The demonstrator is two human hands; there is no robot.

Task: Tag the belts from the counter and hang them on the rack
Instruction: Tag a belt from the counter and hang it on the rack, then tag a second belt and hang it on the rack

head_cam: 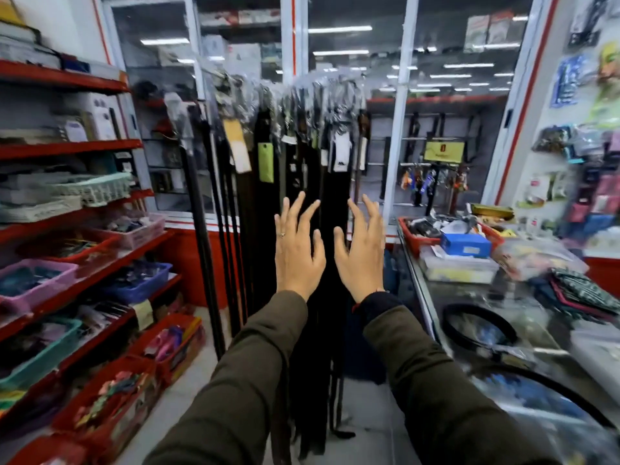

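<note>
Several dark belts (261, 203) hang side by side from the rack (285, 88) straight ahead, with paper tags near their tops. My left hand (297, 250) and my right hand (360, 253) are raised in front of the hanging belts, fingers spread, holding nothing. A black belt (478, 328) lies coiled on the glass counter (432, 317) at the right, and another black belt (570, 394) curves across the counter nearer to me.
Red shelves (67, 149) with baskets of small goods line the left side. A red tray (419, 245), a blue box (466, 245) and folded cloth (583, 290) crowd the counter. Glass walls stand behind the rack. Packaged goods hang on the right wall.
</note>
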